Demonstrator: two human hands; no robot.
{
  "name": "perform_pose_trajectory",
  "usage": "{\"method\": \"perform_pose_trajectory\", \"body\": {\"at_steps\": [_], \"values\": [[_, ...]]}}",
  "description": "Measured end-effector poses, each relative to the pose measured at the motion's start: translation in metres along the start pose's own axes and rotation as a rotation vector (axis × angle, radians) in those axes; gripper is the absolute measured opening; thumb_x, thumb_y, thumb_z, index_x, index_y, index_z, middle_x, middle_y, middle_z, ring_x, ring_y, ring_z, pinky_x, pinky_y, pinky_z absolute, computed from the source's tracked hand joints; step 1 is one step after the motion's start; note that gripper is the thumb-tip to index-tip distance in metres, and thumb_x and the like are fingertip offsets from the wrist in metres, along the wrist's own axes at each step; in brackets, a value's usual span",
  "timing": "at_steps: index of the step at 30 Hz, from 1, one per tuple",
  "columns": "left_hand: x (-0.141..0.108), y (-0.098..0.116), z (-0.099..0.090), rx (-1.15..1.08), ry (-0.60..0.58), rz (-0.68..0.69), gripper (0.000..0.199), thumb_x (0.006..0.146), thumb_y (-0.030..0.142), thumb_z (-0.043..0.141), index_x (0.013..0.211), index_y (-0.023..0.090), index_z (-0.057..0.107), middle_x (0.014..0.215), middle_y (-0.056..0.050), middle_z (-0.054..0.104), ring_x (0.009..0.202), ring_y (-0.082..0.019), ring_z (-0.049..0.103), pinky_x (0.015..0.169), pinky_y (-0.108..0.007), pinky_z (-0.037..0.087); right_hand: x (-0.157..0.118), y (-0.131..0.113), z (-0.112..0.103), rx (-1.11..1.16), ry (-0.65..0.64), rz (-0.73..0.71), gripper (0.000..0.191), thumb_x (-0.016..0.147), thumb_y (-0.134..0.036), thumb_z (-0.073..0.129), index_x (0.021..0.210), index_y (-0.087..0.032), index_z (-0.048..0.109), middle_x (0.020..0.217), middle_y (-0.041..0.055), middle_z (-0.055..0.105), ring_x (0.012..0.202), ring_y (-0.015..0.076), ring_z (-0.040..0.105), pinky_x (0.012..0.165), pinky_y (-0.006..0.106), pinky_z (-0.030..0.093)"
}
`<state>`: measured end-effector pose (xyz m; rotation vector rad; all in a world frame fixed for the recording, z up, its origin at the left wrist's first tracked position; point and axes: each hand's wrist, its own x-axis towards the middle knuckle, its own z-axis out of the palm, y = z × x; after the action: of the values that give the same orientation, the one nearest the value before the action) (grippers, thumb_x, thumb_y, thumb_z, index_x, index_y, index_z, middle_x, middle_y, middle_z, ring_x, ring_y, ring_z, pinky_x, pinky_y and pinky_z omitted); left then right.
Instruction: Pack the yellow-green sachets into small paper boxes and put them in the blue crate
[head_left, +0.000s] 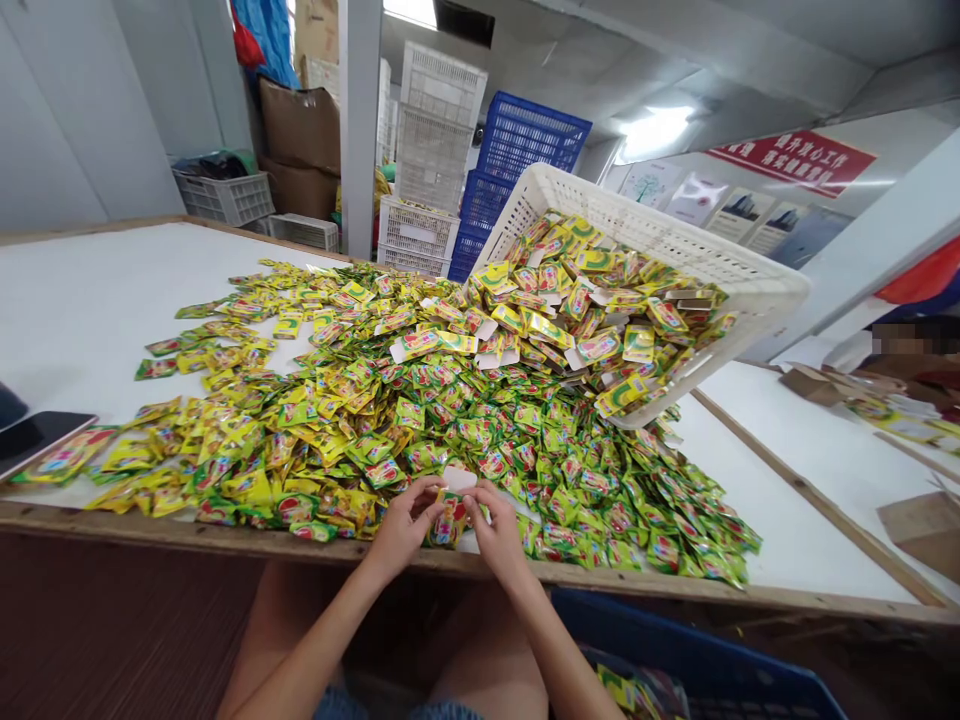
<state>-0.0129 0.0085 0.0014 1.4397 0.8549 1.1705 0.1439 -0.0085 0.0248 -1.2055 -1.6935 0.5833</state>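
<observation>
Near the table's front edge, my left hand (409,520) and my right hand (491,518) hold a small printed carton (448,520) between them. The carton is yellow and green with red print, and its white end flap (460,478) stands up at the top. Fingers of both hands are closed on its sides. Around the hands lies a broad pile of small sachets, yellow ones (247,450) mostly on the left and green ones (570,480) mostly on the right. Whether anything is inside the carton cannot be made out.
A white plastic crate (750,285) lies tipped on the pile, with many flattened-looking cartons (600,300) spilling from it. At left is a phone (45,440). A blue bin (720,650) stands below the table edge. Stacked crates (442,130) rise behind; a person (919,365) sits at far right.
</observation>
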Motion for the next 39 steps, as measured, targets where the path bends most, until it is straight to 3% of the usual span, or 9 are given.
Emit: {"method": "perform_pose_trajectory", "body": {"at_steps": [3, 5, 8, 11, 13, 16, 24, 31, 39], "values": [[0.001, -0.001, 0.000, 0.015, 0.029, 0.008, 0.018, 0.078, 0.025, 0.055, 0.094, 0.019, 0.054, 0.086, -0.003, 0.062, 0.081, -0.017, 0.060, 0.076, -0.029, 0.047, 0.002, 0.003, 0.005, 0.107, 0.051, 0.052, 0.020, 0.086, -0.026, 0.047, 0.102, -0.020, 0.058, 0.087, 0.0048, 0.062, 0.081, 0.0169, 0.058, 0.072, 0.028, 0.046], [0.000, -0.002, 0.000, 0.003, 0.060, 0.044, 0.014, 0.078, 0.022, 0.055, 0.091, 0.018, 0.054, 0.097, -0.006, 0.062, 0.091, -0.018, 0.059, 0.082, -0.030, 0.046, 0.003, 0.006, 0.009, 0.166, 0.080, 0.097, 0.028, 0.086, -0.026, 0.047, 0.113, -0.020, 0.051, 0.088, 0.0046, 0.063, 0.079, 0.0163, 0.059, 0.069, 0.027, 0.047], [-0.002, 0.001, 0.001, -0.040, 0.112, 0.102, 0.021, 0.080, 0.020, 0.052, 0.101, 0.020, 0.050, 0.109, -0.007, 0.059, 0.104, -0.018, 0.055, 0.092, -0.034, 0.041, 0.004, 0.007, 0.008, 0.137, 0.049, 0.072, 0.019, 0.085, -0.025, 0.049, 0.099, -0.019, 0.059, 0.088, 0.0051, 0.064, 0.083, 0.0173, 0.059, 0.074, 0.029, 0.047], [-0.004, 0.008, 0.003, 0.024, 0.119, 0.128, 0.023, 0.080, 0.022, 0.053, 0.103, 0.021, 0.051, 0.102, -0.007, 0.061, 0.100, -0.019, 0.056, 0.090, -0.034, 0.042, 0.002, 0.004, 0.003, 0.085, 0.025, 0.009, 0.012, 0.082, -0.026, 0.055, 0.086, -0.019, 0.064, 0.090, 0.0053, 0.064, 0.087, 0.0185, 0.058, 0.079, 0.031, 0.046], [-0.005, 0.013, 0.003, 0.105, 0.120, 0.152, 0.013, 0.081, 0.025, 0.053, 0.091, 0.019, 0.058, 0.096, -0.006, 0.062, 0.096, -0.020, 0.057, 0.087, -0.032, 0.043, -0.001, 0.000, 0.000, 0.066, 0.023, -0.006, 0.013, 0.081, -0.027, 0.056, 0.087, -0.020, 0.065, 0.090, 0.0056, 0.064, 0.087, 0.0188, 0.058, 0.078, 0.031, 0.046], [-0.004, 0.018, 0.005, 0.154, 0.160, 0.169, 0.013, 0.082, 0.027, 0.052, 0.080, 0.018, 0.061, 0.089, -0.006, 0.062, 0.091, -0.020, 0.058, 0.084, -0.032, 0.044, -0.005, -0.004, 0.001, 0.018, 0.045, -0.004, 0.015, 0.084, -0.028, 0.053, 0.088, -0.019, 0.064, 0.089, 0.0059, 0.065, 0.087, 0.0187, 0.059, 0.079, 0.031, 0.045], [0.001, 0.024, 0.010, 0.234, 0.205, 0.116, 0.016, 0.081, 0.030, 0.052, 0.082, 0.018, 0.063, 0.083, -0.004, 0.062, 0.081, -0.018, 0.058, 0.076, -0.029, 0.044, 0.001, -0.002, 0.003, -0.022, 0.049, 0.075, 0.017, 0.084, -0.031, 0.051, 0.090, -0.018, 0.058, 0.082, 0.0044, 0.064, 0.073, 0.0164, 0.059, 0.067, 0.027, 0.046], [0.006, 0.024, 0.012, 0.254, 0.207, 0.108, 0.020, 0.081, 0.034, 0.052, 0.079, 0.018, 0.063, 0.077, -0.003, 0.061, 0.076, -0.018, 0.056, 0.071, -0.027, 0.044, 0.007, -0.004, 0.000, -0.204, -0.034, -0.042, 0.015, 0.085, -0.029, 0.049, 0.085, -0.020, 0.062, 0.082, 0.0033, 0.065, 0.076, 0.0176, 0.058, 0.068, 0.027, 0.043], [0.013, 0.020, 0.011, 0.176, 0.169, 0.040, 0.021, 0.081, 0.035, 0.052, 0.081, 0.016, 0.063, 0.078, -0.004, 0.064, 0.075, -0.017, 0.058, 0.071, -0.027, 0.045, 0.018, -0.007, -0.003, -0.060, -0.056, 0.052, 0.019, 0.086, -0.032, 0.047, 0.078, -0.019, 0.058, 0.070, 0.0010, 0.062, 0.066, 0.0150, 0.057, 0.062, 0.024, 0.044]]}}
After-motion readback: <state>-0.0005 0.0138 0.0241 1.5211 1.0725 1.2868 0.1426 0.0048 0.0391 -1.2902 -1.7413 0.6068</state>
